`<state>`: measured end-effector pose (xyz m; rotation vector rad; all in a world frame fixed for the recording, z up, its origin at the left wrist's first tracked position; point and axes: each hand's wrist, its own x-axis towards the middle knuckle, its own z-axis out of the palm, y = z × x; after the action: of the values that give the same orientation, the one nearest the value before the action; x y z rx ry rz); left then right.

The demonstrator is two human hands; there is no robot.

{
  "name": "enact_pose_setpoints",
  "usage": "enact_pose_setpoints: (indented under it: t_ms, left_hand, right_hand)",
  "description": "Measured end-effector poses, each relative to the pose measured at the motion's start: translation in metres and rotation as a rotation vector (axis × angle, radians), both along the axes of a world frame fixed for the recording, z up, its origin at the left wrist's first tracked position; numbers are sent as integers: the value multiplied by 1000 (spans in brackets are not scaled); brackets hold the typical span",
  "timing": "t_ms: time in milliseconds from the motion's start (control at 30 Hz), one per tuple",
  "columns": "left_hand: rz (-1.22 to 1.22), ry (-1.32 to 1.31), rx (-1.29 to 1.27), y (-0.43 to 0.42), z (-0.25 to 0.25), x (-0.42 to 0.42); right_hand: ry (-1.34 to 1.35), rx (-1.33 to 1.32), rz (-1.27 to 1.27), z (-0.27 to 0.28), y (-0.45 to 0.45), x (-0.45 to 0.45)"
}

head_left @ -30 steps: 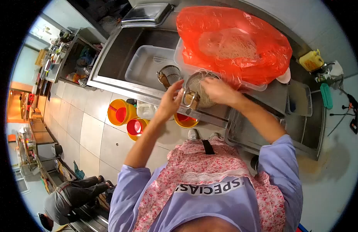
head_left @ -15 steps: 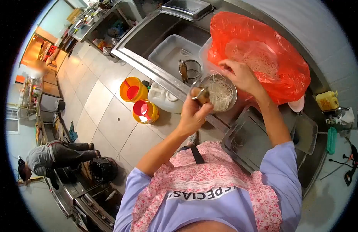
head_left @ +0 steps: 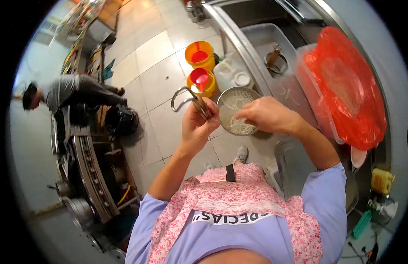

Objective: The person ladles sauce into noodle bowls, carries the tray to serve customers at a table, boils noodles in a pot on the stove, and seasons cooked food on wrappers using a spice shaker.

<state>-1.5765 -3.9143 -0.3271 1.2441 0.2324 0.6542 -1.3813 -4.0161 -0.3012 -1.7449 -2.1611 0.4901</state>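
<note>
Where the left hand (head_left: 199, 121) is gripping: fingers are wrapping closed around the strainer handle (head_left: 201, 107).
Right hand (head_left: 268, 114): half-curled fingers are overlapping the right rim of the strainer basket (head_left: 224, 115); whether they're pinching noodles (head_left: 244, 128), I cannot tell.
Noodles: lying inside the strainer basket, which is hanging just beside the sink edge (head_left: 242, 48).
Floor tiles (head_left: 162, 94): spreading toward the stove (head_left: 93, 176).

Strainer (head_left: 226, 104): round perforated metal basket, mouth up, just right of left fingers (head_left: 211, 108), which grip its handle (head_left: 201, 107); hooked end juts beyond them. Noodles (head_left: 242, 128): thin, pale, loosely tangled inside, at right fingertips (head_left: 244, 115).
</note>
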Motion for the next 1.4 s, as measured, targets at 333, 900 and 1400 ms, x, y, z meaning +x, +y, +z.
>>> enact_pose_setpoints:
  t_ms: [333, 900, 1400]
  left_hand:
    - [284, 91, 110, -25, 21, -222]
    - [1591, -89, 338, -45, 71, -740]
    - [2350, 115, 768, 181, 240, -1162]
  right_hand:
    - [732, -453, 292, -87, 94, -222]
    - [328, 187, 830, 20, 173, -621]
    - [298, -218, 591, -78, 452, -750]
